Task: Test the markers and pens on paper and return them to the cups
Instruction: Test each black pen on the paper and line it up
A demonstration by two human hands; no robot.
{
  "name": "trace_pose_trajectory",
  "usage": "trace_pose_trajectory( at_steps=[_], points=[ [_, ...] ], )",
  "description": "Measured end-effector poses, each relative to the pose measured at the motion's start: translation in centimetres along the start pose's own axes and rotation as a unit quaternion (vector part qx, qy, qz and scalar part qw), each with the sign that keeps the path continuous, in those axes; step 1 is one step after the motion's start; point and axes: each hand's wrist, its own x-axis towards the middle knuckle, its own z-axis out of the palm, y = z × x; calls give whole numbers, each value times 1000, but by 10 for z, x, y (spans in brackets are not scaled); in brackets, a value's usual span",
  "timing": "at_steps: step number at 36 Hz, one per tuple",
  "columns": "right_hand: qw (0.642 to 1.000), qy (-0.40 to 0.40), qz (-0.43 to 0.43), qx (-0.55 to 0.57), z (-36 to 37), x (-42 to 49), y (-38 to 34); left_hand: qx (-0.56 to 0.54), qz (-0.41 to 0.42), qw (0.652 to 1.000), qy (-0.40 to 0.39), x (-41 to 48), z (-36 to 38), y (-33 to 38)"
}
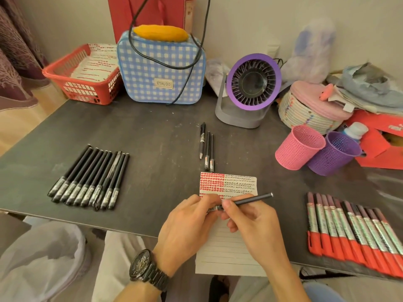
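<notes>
About ten capped black pens (91, 177) lie in a row on the left of the dark table (152, 131). Three more pens (206, 149) lie side by side just above the lined paper (231, 184), its top filled with red and black marks. Over it, the left hand (187, 223) pinches one end of a slim black pen (248, 200) while the right hand (253, 221) grips its barrel. A pink cup (299, 147) and a purple cup (334, 153) touch. Roughly ten red-capped markers (349, 232) lie far right.

one legible label noted: "etaloo" on a small tag on the blue checked bag (161, 68). pen and marker print unreadable.
</notes>
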Motion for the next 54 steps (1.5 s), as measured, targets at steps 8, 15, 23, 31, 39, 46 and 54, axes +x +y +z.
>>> trace_pose_trajectory(
  at_steps=[8, 15, 23, 31, 39, 46, 54],
  points=[
    [999, -32, 20, -27, 1, 12, -8, -29, -11, 999, -10, -3, 4, -8],
    [997, -58, 50, -32, -1, 18, -9, -19, -4, 998, 64, -4, -3, -3],
    [994, -36, 25, -100, -6, 44, -21, 179, -131, 949, 223, -10, -48, -41],
    [964, 24, 24, -263, 13, 99, -15, 337, -217, 887, 229, -19, -60, -71],
    [892, -14, 45, -449, 36, 131, -15, 328, -201, 891, 241, -23, -58, -78],
    [886, -6, 99, -452, 38, 140, -16, 307, -226, 893, 238, -22, -59, -83],
    [898, 30, 128, -421, 35, 143, -14, 307, -239, 886, 251, -22, -57, -82]
  ],
)
